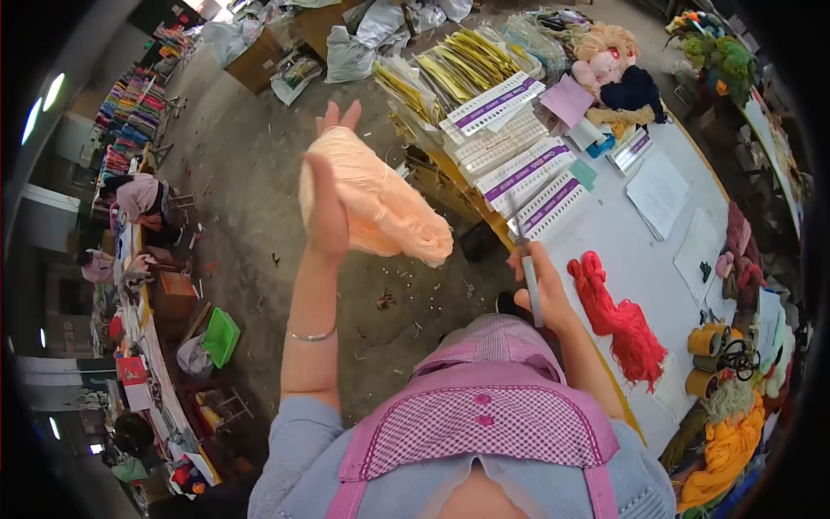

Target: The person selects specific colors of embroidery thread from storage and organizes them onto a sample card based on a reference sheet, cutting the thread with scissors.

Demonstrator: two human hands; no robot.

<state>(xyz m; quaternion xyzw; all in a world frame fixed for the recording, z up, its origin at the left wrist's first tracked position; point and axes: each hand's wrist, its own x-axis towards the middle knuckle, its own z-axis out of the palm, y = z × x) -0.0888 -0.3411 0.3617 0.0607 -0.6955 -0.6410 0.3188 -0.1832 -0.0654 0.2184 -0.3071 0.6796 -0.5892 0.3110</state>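
Observation:
A thick skein of pale peach yarn point(376, 199) hangs over my left hand point(328, 195), raised over the floor left of the table. The thumb lies across the near side of the skein and some fingertips show above it. My right hand point(545, 290) is at the table's left edge, its fingers wrapped round a knife-like tool point(530, 290) with a grey handle and a thin blade pointing up and away. Just right of that hand, a twisted red skein point(616, 320) lies on the white table point(596, 246).
Purple-and-white cards point(527, 173), yellow strips point(467, 69), paper sheets point(657, 195) and coloured yarn bundles point(726, 450) lie on the table. A green basket point(222, 337) stands on the floor at left. Other people point(138, 197) are at the far-left tables.

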